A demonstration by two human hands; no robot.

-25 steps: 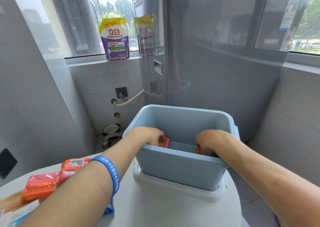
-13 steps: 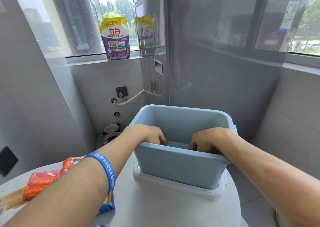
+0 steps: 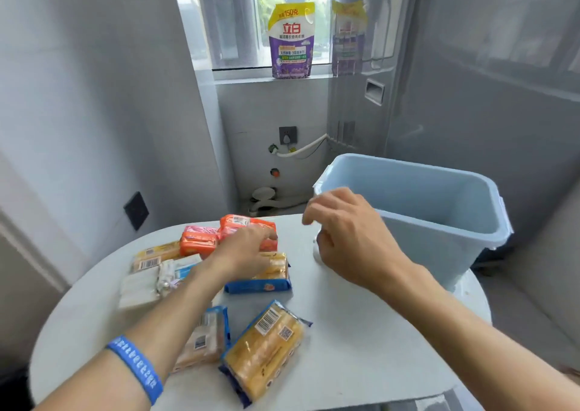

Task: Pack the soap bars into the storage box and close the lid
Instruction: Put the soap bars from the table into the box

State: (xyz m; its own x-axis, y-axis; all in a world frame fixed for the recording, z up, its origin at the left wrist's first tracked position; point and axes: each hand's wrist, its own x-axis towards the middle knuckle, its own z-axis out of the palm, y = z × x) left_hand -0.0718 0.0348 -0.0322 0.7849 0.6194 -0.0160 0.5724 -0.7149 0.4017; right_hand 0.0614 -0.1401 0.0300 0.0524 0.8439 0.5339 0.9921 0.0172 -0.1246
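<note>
The light blue storage box stands open at the right of the round white table; its inside is hidden from here. Several wrapped soap bars lie at the table's left: orange packs, yellow bars in blue wrappers, white ones. My left hand rests on the orange and yellow packs, fingers spread over them. My right hand hovers empty in front of the box's left corner, fingers loosely curled. The white lid peeks out under the box.
A purple and yellow detergent pouch stands on the window sill at the back. A grey appliance rises behind the box. Pipes and a wall socket sit low on the far wall.
Both hands have come out of the box. My left hand moved left onto the soap packs; my right hand now hovers outside the box. The view swung left.
</note>
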